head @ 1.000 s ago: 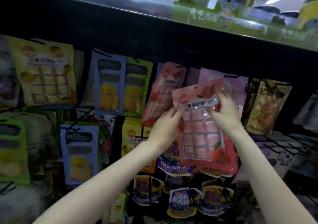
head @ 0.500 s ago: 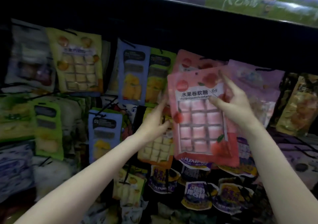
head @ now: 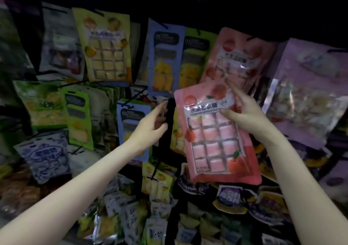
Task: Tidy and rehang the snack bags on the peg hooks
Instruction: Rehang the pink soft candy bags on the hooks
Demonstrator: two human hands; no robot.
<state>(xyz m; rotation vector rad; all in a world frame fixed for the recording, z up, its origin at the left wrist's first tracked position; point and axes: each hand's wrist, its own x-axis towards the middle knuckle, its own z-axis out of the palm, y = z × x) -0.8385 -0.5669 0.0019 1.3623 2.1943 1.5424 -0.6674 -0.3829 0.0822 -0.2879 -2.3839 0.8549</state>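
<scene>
Pink snack bag [head: 216, 133] hangs off-hook, pinched near its top by the right hand [head: 244, 116], below its hanging twin [head: 239, 56]. One-handed, it may swing or slip. Half a second ago the bag sat higher; the left hand [head: 150, 126], loosely spread and empty, has let go.

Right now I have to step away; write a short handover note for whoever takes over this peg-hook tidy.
Right hand: grips the pink peach candy bag near its top, held off the pegs and tilted.
Left hand: open, holding nothing, reaching toward the dark gap beside the blue mango bag.
A matching pink bag hangs above, just behind the held one.
Done: bag picked up.
Left: hang it on a peg, likely with its match; loose packets remain piled below.
</scene>
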